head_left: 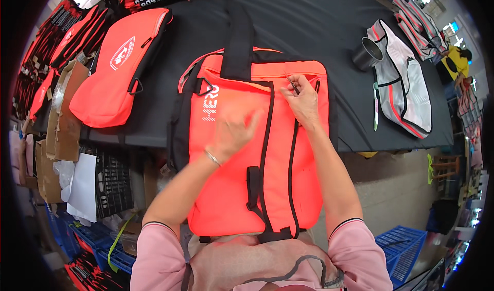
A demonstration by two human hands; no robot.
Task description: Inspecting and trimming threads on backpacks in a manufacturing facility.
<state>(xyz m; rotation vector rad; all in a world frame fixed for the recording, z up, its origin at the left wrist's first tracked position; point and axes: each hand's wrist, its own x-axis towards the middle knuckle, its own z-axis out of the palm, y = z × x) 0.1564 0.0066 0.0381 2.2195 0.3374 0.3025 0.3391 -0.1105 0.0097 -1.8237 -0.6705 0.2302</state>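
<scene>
A flat, rectangular bright orange fabric bag (231,177) with black straps and trim lies on the near edge of the black-covered surface (319,28), its lower end hanging past that edge toward the person's lap. Two thin black straps run lengthwise down its face, a short black webbing loop sits near its lower middle, white lettering marks its upper left, and a wide black handle strap (239,44) rises from its top edge across the surface.

The right hand (303,103) rests at the bag's upper right, its fingertips pinching a small thin part at the top edge; what that part is cannot be made out. The left hand (232,131) hovers over the middle of the bag, blurred, fingers loosely spread and grasping nothing.

To the left, toward the surface's left edge, lies a second orange padded bag (121,64) with a white emblem. Near the right edge stand a dark metal cup (367,54) and, beside it, a grey and white vest-like piece with orange piping (406,85). A blue plastic crate (406,244) sits on the floor at lower right.
</scene>
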